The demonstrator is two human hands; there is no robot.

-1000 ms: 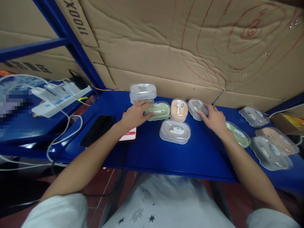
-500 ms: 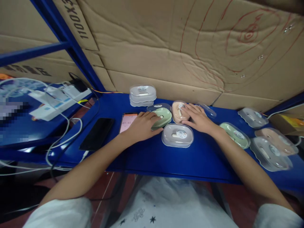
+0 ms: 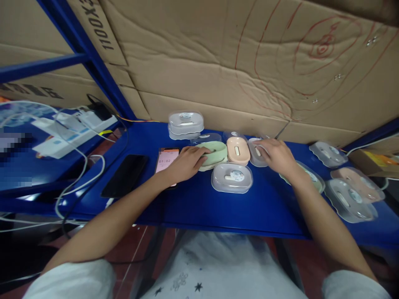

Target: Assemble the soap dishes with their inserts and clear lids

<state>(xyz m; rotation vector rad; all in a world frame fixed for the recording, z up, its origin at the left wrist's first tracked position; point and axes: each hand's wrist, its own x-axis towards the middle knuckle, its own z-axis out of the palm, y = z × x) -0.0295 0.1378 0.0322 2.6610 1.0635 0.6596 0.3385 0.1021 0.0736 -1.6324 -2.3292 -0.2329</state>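
Past the left edge of the blue table (image 3: 190, 209), a power strip (image 3: 75, 135) lies crowded with plugs and white cables. By that same edge, toward the front corner, is a black phone (image 3: 124, 175), dark and flat. Next comes a lit phone (image 3: 162, 162), its lower part under my left wrist. At the back edge, near the back left corner, stand two stacked boxes (image 3: 186, 124) with clear tops.

My left hand (image 3: 188, 163) has its thumb and fingers clamped on the left rim of the green tray (image 3: 216, 153), which sits around the middle of the table, a paler rim showing below it. Behind the tray is a clear lid (image 3: 207, 139). The peach box (image 3: 238, 150) is just right of it, open; nearer the front edge sits the pale box (image 3: 232, 177), covered.

Right of the peach box is the grey box (image 3: 256, 153), my right hand (image 3: 277, 154) at its right end with the fingers bent; I cannot tell whether they grip. My right forearm partly covers a green box (image 3: 313, 177). Toward the right edge lie three more boxes (image 3: 349, 201), two overlapping and one farther back, and then a carton (image 3: 374, 167).
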